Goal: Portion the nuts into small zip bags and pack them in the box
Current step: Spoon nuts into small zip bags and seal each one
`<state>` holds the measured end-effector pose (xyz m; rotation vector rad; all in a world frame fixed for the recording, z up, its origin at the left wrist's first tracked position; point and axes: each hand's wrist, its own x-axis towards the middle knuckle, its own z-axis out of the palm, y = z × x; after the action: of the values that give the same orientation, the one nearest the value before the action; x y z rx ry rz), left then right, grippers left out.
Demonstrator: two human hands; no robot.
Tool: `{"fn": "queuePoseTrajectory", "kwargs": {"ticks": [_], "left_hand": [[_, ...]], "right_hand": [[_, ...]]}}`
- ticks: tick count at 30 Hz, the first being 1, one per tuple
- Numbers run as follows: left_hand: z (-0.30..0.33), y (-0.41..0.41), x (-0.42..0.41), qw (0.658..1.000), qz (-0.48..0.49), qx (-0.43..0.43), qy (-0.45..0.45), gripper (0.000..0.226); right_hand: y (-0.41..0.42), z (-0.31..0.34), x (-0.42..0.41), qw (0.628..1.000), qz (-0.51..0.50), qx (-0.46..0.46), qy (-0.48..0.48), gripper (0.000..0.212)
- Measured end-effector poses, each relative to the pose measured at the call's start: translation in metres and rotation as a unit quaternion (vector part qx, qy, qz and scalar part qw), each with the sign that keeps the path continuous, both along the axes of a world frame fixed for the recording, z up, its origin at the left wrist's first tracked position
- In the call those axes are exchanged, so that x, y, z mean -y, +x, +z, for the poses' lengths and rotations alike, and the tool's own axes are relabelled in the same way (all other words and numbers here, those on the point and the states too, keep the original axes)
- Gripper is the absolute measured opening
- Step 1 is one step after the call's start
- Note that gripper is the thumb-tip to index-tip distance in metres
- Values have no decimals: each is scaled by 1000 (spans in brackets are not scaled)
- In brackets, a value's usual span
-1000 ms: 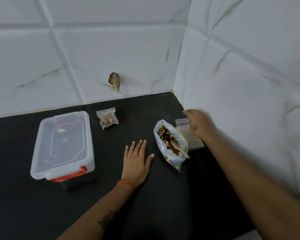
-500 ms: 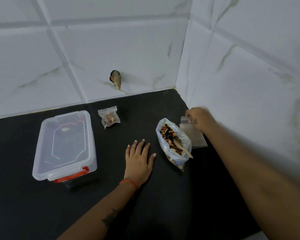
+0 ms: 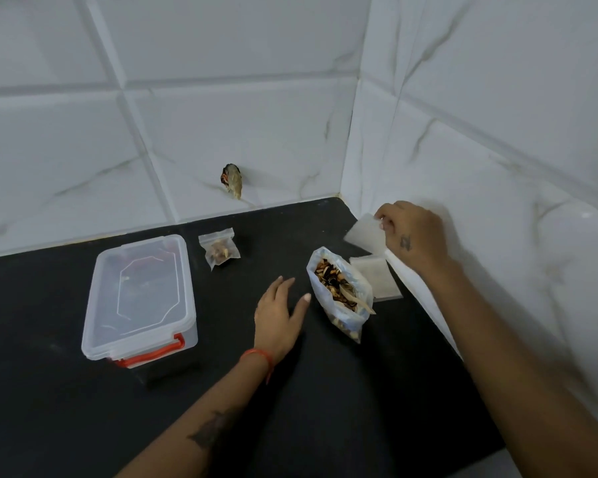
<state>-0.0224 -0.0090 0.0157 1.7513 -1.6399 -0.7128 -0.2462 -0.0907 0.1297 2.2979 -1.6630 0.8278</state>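
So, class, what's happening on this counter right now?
A person is portioning nuts into small zip bags. The right hand pinches an empty zip bag, lifted off the stack of empty bags by the wall. The left hand is open over the black counter, beside the big open bag of nuts. One filled small bag lies near the clear plastic box, whose lid is on.

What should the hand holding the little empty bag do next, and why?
Probably bring the empty zip bag, pinched in the right hand, over to the open bag of nuts and open its top. Only one filled small bag lies ready, and the left hand is free to help.
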Motion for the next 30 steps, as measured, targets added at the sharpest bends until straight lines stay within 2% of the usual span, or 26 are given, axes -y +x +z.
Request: {"fn": "queuePoseTrajectory", "kwargs": {"ticks": [2,4,6,8,12,16,19,25,29,30], "left_hand": [[22,-8,-2,995,17,-83,-51,41],[45,-18,-8,981,24,-167,-93,25],[61,-28,-15,961,25,-252,-112,17],[69,-34,-22,949,13,-296,-107,18],[65,-37,-34,948,15,-309,-77,18],[60,-32,-38,952,19,-300,-57,13],[61,-26,-39,951,11,-303,-55,10],[70,-15,-35,952,11,-302,-37,4],[81,-3,-30,958,-33,-286,10,7],[83,0,-28,957,-38,-285,26,9]], "right_hand": [[18,-8,-25,994,-7,51,-93,13],[40,-23,-50,987,-15,94,-133,14],[60,-37,-74,979,-16,139,-149,16],[74,-50,-95,975,-16,183,-126,18],[84,-64,-117,972,10,235,-5,12],[82,-64,-123,968,13,247,42,18],[84,-59,-125,953,11,296,63,20],[84,-48,-119,899,-21,401,175,29],[81,-43,-116,815,-28,523,249,25],[81,-42,-117,806,-30,536,247,23]]}}
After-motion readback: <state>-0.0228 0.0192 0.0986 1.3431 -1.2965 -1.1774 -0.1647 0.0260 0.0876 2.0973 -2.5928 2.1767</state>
